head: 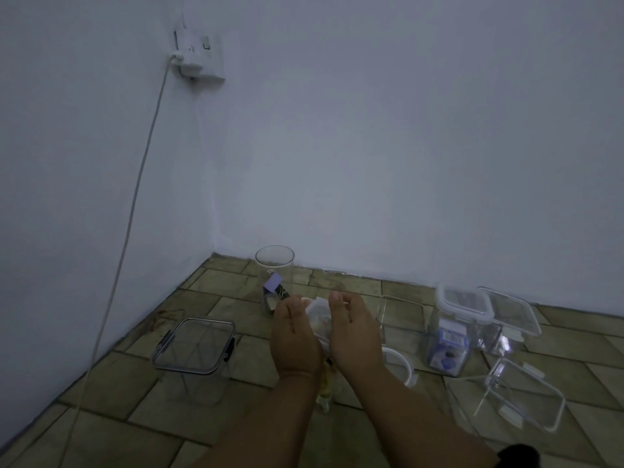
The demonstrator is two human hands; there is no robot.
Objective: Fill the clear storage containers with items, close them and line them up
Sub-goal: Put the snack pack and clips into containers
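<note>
Both grips, left hand [294, 336] and right hand [354, 332], flanking lidded container [319, 319].

Container [320, 327] between hands: mostly hidden, contents blurred.
Forearms: cut off by bottom edge.
Jar [274, 276] contents: unclear.

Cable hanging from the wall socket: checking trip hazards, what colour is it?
White cable, clearest in the head view.

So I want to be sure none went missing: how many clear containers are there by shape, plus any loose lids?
Square containers on the floor: 5
Round jar: 1
Held container, between left hand and right hand: 1
Loose round lid: 1
Total: 8
</note>
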